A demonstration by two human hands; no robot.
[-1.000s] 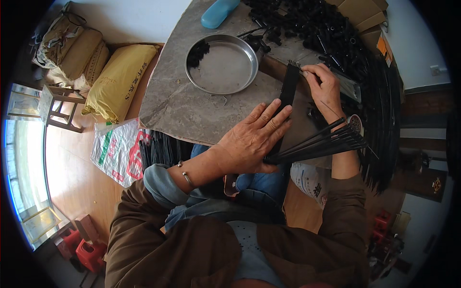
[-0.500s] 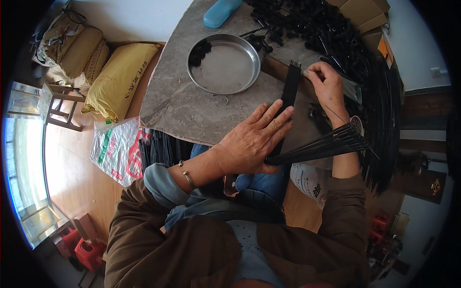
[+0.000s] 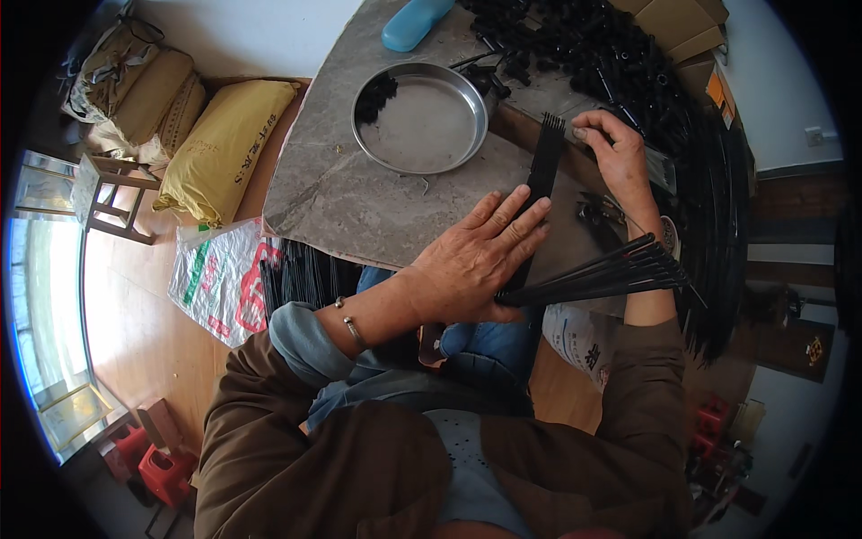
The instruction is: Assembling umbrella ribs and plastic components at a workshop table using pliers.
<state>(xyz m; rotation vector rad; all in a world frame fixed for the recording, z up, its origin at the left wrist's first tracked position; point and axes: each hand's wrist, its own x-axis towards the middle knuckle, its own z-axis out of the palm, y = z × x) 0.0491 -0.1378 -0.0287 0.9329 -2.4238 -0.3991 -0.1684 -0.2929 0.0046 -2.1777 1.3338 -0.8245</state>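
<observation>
My left hand (image 3: 480, 256) lies flat with its fingers stretched across a row of thin black rods (image 3: 546, 153), pressing them side by side on the table. The rods' narrow tips stick up past my fingers at the far end. Below that hand, a fanned bunch of black rods (image 3: 602, 274) spreads to the right over my right forearm; whether these are the same rods I cannot tell. Just right of the tips, my right hand (image 3: 620, 157) is closed in a pinch. What it holds, if anything, is too small to make out.
A round metal tray (image 3: 422, 168) with small black pieces stands on the grey table (image 3: 359, 211). A blue case (image 3: 413, 25) lies behind it. Black parts (image 3: 620, 67) are heaped at the far right, above long black rods (image 3: 714, 234). A yellow sack (image 3: 224, 153) leans at left.
My right hand has shifted slightly to the right, away from the rod tips, still pinched. My left hand stays in place on the rods. The fanned bunch has moved a little.
</observation>
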